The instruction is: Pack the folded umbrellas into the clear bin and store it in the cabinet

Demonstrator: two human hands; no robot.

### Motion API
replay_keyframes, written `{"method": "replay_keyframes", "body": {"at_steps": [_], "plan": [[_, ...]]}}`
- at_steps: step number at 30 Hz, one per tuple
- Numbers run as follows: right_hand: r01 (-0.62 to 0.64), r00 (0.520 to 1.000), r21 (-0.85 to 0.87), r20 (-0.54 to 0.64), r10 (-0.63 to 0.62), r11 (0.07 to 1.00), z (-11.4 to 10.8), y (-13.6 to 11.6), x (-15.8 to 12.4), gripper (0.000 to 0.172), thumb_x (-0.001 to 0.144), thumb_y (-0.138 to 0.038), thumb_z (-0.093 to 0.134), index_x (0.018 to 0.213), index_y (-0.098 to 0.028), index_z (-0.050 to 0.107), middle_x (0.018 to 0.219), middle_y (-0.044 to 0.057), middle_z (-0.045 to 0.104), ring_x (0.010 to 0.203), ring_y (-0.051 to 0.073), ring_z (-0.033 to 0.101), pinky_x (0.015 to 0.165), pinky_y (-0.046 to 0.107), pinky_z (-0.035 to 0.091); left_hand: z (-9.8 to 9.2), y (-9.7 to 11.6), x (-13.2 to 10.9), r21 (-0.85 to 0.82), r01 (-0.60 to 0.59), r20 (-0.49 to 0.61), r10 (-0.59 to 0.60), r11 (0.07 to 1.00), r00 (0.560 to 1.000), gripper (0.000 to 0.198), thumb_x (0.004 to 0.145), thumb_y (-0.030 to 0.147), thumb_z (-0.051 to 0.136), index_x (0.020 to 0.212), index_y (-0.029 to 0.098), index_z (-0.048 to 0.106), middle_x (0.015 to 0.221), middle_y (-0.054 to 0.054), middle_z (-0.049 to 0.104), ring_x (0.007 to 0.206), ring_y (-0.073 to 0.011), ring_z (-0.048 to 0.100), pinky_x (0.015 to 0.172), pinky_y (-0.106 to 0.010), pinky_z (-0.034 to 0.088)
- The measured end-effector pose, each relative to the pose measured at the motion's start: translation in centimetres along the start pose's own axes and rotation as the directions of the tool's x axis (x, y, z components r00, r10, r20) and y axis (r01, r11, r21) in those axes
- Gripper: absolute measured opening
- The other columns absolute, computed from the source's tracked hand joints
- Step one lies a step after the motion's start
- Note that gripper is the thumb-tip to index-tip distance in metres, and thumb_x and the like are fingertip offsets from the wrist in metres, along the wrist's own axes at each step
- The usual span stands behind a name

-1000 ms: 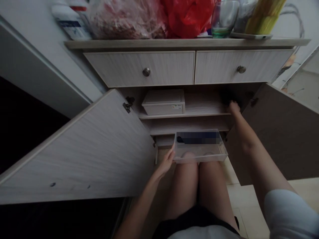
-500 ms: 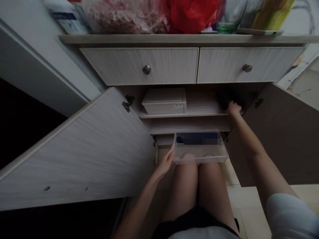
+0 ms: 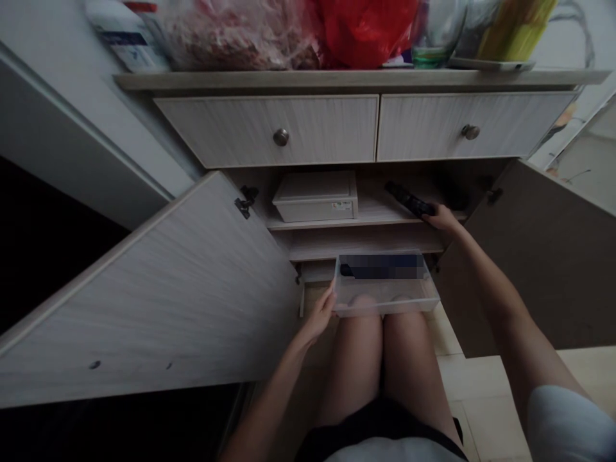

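My left hand (image 3: 323, 313) grips the left side of a clear plastic tray (image 3: 385, 307), which rests on my knees. Inside the tray, along its far side, lies a long dark item (image 3: 385, 267), blurred out by pixelation. My right hand (image 3: 443, 217) reaches to the cabinet's upper shelf (image 3: 373, 204) and holds one end of a long black object (image 3: 409, 197), shaped like a folded umbrella. It slants away to the left over the shelf. Behind my right hand, another dark item (image 3: 452, 191) sits in shadow at the shelf's right end; its kind is unclear.
On the same shelf, a lidded white box (image 3: 315, 197) stands at left. Both cabinet doors, left (image 3: 158, 295) and right (image 3: 543, 269), swing outward beside me. Two closed drawers (image 3: 269, 128) are above. Bags (image 3: 240, 38), a bottle (image 3: 128, 38) and a glass jar (image 3: 437, 35) crowd the top.
My right hand has drawn the long black object out of the shelf's dark right end, slightly leftward, so its shape now shows. My left hand and the tray have hardly moved.
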State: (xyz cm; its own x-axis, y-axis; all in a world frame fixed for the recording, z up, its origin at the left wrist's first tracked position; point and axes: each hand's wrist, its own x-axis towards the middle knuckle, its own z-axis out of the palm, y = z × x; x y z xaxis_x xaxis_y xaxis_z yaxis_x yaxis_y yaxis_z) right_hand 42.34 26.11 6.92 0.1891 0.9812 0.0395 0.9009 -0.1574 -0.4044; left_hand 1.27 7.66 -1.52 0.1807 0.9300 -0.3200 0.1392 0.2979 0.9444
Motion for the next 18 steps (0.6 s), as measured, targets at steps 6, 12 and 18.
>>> {"method": "replay_keyframes", "body": {"at_steps": [6, 12, 18], "plan": [[0.429, 0.838, 0.322, 0.206, -0.505, 0.844, -1.4, 0.2, -6.4, 0.045, 0.082, -0.034, 0.068, 0.124, -0.017, 0.062, 0.111, 0.007, 0.071, 0.099, 0.024, 0.066, 0.089, 0.034, 0.054, 0.0, 0.2, -0.2, 0.028, 0.013, -0.008, -0.012, 1.0, 1.0, 0.072, 0.095, 0.057, 0.049, 0.159, 0.029, 0.03, 0.16, -0.009, 0.042, 0.124, -0.0314, 0.061, 0.097, -0.043, 0.054], [0.591, 0.64, 0.275, 0.412, -0.649, 0.758, -0.9, -2.4, -12.6, 0.044, 0.082, -0.025, 0.066, 0.125, -0.017, 0.06, 0.112, 0.01, 0.07, 0.099, 0.023, 0.066, 0.089, 0.034, 0.051, 0.2, 0.4, -0.5, 0.025, 0.011, -0.004, -0.011, 1.0, 1.0, 0.073, 0.094, 0.061, 0.051, 0.158, 0.031, 0.032, 0.164, -0.007, 0.034, 0.132, -0.0323, 0.055, 0.099, -0.043, 0.053], [0.655, 0.657, 0.105, 0.41, -0.633, 0.748, 2.1, -4.0, -14.3, 0.046, 0.077, -0.012, 0.066, 0.123, -0.017, 0.061, 0.119, 0.013, 0.068, 0.11, 0.029, 0.064, 0.094, 0.037, 0.048, 0.3, 0.5, -0.3, 0.01, -0.01, -0.001, 0.01, 1.0, 1.0, 0.074, 0.093, 0.06, 0.054, 0.157, 0.03, 0.035, 0.164, -0.007, 0.034, 0.136, -0.0341, 0.05, 0.099, -0.044, 0.053]]}}
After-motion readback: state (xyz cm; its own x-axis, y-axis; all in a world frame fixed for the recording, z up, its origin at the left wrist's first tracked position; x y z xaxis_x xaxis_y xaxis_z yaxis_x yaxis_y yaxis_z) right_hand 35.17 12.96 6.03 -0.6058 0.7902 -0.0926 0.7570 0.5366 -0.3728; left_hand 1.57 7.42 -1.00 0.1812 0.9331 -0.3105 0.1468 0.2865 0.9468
